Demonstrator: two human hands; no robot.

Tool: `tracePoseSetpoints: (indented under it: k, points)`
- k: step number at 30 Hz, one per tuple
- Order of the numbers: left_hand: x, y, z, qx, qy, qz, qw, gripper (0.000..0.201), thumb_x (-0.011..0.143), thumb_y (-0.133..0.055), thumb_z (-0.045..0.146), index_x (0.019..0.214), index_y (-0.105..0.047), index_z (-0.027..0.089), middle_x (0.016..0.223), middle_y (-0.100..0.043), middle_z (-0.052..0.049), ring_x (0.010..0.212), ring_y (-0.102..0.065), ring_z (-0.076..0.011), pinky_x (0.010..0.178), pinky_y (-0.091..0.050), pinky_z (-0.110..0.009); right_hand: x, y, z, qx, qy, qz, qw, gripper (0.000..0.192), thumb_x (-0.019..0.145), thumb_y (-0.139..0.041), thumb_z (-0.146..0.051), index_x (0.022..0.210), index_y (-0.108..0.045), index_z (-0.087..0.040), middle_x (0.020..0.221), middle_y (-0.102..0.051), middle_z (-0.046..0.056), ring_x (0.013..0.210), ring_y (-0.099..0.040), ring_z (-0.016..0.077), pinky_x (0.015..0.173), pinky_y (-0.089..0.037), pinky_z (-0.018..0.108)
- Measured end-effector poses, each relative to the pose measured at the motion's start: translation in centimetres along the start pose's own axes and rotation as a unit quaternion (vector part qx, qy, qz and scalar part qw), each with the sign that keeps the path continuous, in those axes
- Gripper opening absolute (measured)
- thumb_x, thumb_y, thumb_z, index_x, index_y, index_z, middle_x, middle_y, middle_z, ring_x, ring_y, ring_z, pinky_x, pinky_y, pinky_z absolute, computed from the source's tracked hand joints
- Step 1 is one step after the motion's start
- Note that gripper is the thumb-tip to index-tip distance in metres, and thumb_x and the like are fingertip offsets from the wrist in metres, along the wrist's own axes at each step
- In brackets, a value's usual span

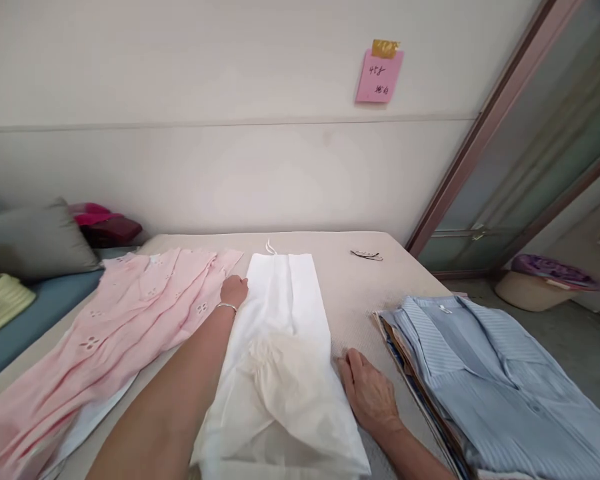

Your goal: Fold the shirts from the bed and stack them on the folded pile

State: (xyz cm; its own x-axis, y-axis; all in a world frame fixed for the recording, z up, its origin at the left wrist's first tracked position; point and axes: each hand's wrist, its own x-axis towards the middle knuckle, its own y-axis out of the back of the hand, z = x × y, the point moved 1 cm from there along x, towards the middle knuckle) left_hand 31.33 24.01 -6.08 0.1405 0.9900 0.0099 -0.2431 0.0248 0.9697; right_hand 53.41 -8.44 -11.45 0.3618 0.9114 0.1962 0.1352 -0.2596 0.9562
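A long white garment (277,293) lies folded lengthwise on the bed in front of me, with thin white strings at its far end. Over its near half is a gathered, off-white sheer part of cloth (285,380). My left hand (234,291), a bracelet at its wrist, is closed in a fist on the garment's far left edge. Beside the right edge, lower down, my right hand (371,390) rests with its fingers curled and pressed together. Its fingertips are at the cloth's edge, and what they hold, if anything, is hidden.
A pink eyelet garment (145,313) is spread at left. At right lies a stack of folded clothes, a light-blue striped shirt (500,380) on top. Glasses (367,255) rest on the bed (350,287). A grey cushion (40,240) and a wall with a pink note (380,77) are beyond.
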Motion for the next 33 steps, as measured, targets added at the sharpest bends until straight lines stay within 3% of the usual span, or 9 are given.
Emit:
tracePoseSetpoints:
  k: [5,10,15,17,21,25,29,33]
  points:
    - [5.8,-2.8,2.2,-0.005,0.024,0.007,1.000,0.036,0.093,-0.049,0.038,0.104,-0.070,0.010,0.116,-0.070,-0.023,0.114,-0.064,-0.0326,0.091,-0.047,-0.040,-0.1,-1.1,0.9,0.022,0.020,0.015,0.999,0.027,0.108,-0.030,-0.038,0.096,-0.050,-0.025,0.081,-0.068,0.002,0.068,-0.068,0.0210,0.058,-0.038,0.030]
    - [8.3,-4.5,1.7,-0.011,0.003,0.018,1.000,0.031,0.092,-0.047,0.030,0.105,-0.070,0.014,0.121,-0.069,-0.020,0.117,-0.062,-0.0318,0.092,-0.046,-0.041,0.0,-1.5,1.1,0.025,0.016,0.002,1.000,0.027,0.107,-0.031,-0.041,0.096,-0.050,-0.025,0.082,-0.067,0.003,0.067,-0.068,0.0212,0.056,-0.039,0.031]
    - [9.2,-4.4,-0.4,-0.016,0.022,0.020,0.999,0.029,0.090,-0.049,0.028,0.099,-0.072,0.013,0.106,-0.072,-0.019,0.103,-0.067,-0.0322,0.083,-0.049,-0.041,-0.2,-2.1,1.5,0.023,0.015,0.005,1.000,0.026,0.107,-0.032,-0.041,0.096,-0.049,-0.025,0.079,-0.066,0.003,0.067,-0.068,0.0211,0.058,-0.042,0.031]
    - [9.2,-4.3,-0.5,-0.008,0.021,0.036,0.999,0.033,0.092,-0.046,0.030,0.106,-0.070,0.011,0.109,-0.071,-0.021,0.106,-0.066,-0.0347,0.084,-0.050,-0.043,-0.2,-2.2,1.5,0.021,0.020,0.015,0.999,0.025,0.106,-0.033,-0.042,0.095,-0.049,-0.025,0.078,-0.066,0.002,0.065,-0.067,0.0206,0.056,-0.042,0.031]
    - [8.7,-4.8,0.9,0.015,-0.062,0.072,0.995,0.050,0.101,-0.030,0.037,0.133,-0.056,0.010,0.139,-0.057,-0.025,0.131,-0.051,-0.0365,0.102,-0.042,-0.050,-0.2,-2.2,1.6,0.025,0.040,0.056,0.997,0.026,0.106,-0.036,-0.046,0.095,-0.048,-0.026,0.074,-0.064,0.000,0.058,-0.064,0.0190,0.052,-0.040,0.029]
    - [9.3,-6.4,2.1,0.028,-0.188,0.026,0.981,0.054,0.102,-0.031,0.050,0.143,-0.050,0.019,0.158,-0.042,-0.014,0.147,-0.033,-0.0294,0.118,-0.027,-0.049,-0.1,-2.2,1.6,0.026,0.053,0.069,0.996,0.026,0.106,-0.035,-0.045,0.094,-0.047,-0.026,0.073,-0.063,-0.001,0.058,-0.065,0.0182,0.052,-0.040,0.028]
    - [10.8,-7.4,1.9,0.064,-0.185,-0.009,0.981,0.067,0.102,-0.021,0.056,0.155,-0.034,0.016,0.167,-0.023,-0.018,0.153,-0.019,-0.0351,0.117,-0.019,-0.063,-0.1,-2.2,1.5,0.026,0.048,0.067,0.996,0.026,0.106,-0.036,-0.045,0.092,-0.046,-0.026,0.072,-0.062,-0.001,0.058,-0.064,0.0182,0.052,-0.041,0.028]
    - [10.3,-7.2,3.9,0.090,-0.176,0.005,0.980,0.066,0.104,-0.020,0.053,0.146,-0.044,0.009,0.161,-0.033,-0.025,0.150,-0.024,-0.0390,0.115,-0.014,-0.069,0.0,-2.1,1.4,0.024,0.042,0.068,0.997,0.025,0.106,-0.037,-0.044,0.091,-0.047,-0.026,0.072,-0.062,-0.001,0.057,-0.063,0.0181,0.051,-0.039,0.028]
